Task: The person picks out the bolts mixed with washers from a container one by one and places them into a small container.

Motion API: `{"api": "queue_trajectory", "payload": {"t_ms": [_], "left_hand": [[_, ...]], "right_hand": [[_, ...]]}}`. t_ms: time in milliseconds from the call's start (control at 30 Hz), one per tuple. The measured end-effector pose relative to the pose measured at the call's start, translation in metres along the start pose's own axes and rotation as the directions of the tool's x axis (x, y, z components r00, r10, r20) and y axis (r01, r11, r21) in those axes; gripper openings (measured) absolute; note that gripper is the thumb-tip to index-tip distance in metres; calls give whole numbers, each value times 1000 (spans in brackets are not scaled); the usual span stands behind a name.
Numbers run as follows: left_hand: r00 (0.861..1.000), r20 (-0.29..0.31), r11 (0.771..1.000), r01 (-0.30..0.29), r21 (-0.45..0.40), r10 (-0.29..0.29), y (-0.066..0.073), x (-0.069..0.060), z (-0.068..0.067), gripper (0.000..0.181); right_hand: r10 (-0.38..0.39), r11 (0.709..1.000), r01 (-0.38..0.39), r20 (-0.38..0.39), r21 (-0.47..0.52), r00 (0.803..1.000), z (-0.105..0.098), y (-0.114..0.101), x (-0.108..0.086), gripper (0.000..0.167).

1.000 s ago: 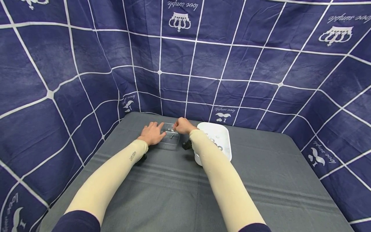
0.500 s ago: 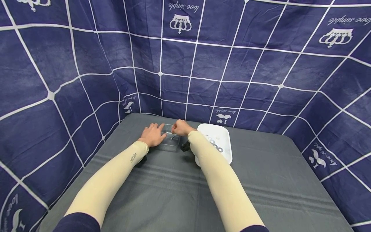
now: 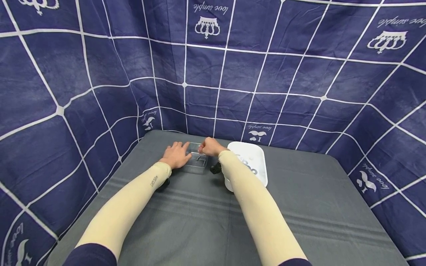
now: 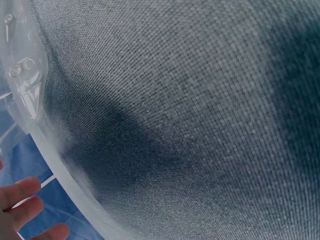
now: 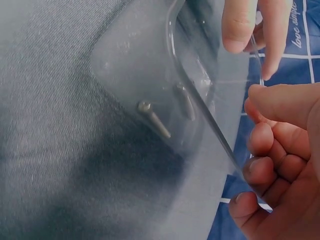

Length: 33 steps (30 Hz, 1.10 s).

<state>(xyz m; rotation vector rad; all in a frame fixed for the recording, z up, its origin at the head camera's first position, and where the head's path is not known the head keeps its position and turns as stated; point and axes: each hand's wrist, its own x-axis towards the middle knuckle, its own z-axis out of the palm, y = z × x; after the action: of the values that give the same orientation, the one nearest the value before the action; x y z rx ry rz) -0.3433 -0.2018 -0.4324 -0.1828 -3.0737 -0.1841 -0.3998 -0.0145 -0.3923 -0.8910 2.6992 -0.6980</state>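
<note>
A clear plastic box (image 3: 194,169) stands on the grey cloth. My left hand (image 3: 176,154) rests at its left side with fingers spread; in the right wrist view, left fingers (image 5: 239,27) come down at the box's far wall. My right hand (image 3: 210,147) is over the box's right side, thumb and fingers curled together, with nothing visible between them. Inside the box lies a metal bolt (image 5: 155,120); a second bolt shape (image 5: 186,102) beside it may be a reflection. In the left wrist view a bolt (image 4: 7,26) shows through the clear plastic.
Right of the box stands a white tray (image 3: 257,153), partly behind my right forearm, with several grey washers (image 3: 250,170) in it. A dark blue checked curtain (image 3: 253,74) surrounds the grey cloth-covered table (image 3: 199,221) at the back and sides.
A slender metal piece at my right fingertips in the earlier frames is no longer visible there. My right hand has shifted very slightly; the left hand keeps its place.
</note>
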Motion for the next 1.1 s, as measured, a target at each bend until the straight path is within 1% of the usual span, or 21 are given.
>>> {"api": "queue_trajectory", "payload": {"t_ms": [100, 233, 400, 633, 867, 1100], "left_hand": [[1000, 0, 1000, -8, 2, 8, 0, 0, 1, 65], [1000, -1, 1000, -14, 7, 14, -1, 1, -3, 64], [1000, 2, 999, -31, 16, 31, -2, 1, -4, 65], [999, 0, 999, -48, 18, 48, -3, 2, -4, 65], [998, -13, 998, -67, 23, 67, 1, 6, -4, 63], [997, -20, 997, -81, 15, 81, 9, 9, -4, 63]], "right_hand": [[-11, 1000, 11, -8, -4, 1000, -4, 1, -5, 19], [-28, 1000, 27, -34, -14, 999, -10, 3, -8, 15], [-7, 1000, 6, -63, -16, 998, -15, 8, -14, 10], [-12, 998, 6, -94, -64, 995, -20, 24, -23, 10], [8, 1000, -11, -115, -23, 993, -27, 37, -33, 11], [29, 999, -31, -131, -9, 991, -31, 47, -39, 13]]}}
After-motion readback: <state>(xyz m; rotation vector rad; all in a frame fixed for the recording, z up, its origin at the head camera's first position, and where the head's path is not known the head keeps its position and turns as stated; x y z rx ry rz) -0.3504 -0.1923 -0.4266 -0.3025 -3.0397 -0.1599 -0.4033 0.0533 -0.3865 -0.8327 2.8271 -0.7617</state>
